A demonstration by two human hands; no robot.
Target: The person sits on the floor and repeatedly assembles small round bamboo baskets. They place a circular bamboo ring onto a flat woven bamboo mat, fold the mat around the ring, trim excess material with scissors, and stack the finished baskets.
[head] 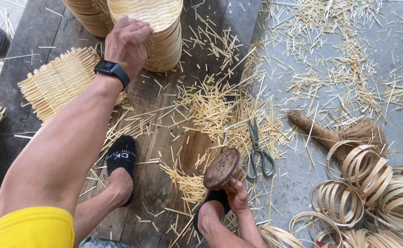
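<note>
Nearby, scissors [258, 151], bamboo rings [364, 183], straw offcuts [210, 108], brush [334, 135].

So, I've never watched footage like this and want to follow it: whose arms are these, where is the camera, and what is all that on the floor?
The one picture comes from a camera worn on a person's head, looking down, so both arms and both slippered feet are that person's own. The left hand, with a dark watch on its wrist, rests on top of a stack of woven baskets. The right hand holds a round wooden mallet low by the right foot. Around them lie a flat woven mat, scissors, a small fibre brush, a pile of thin bent hoops and many cut straw-coloured splinters on dark planks and grey concrete.
</note>
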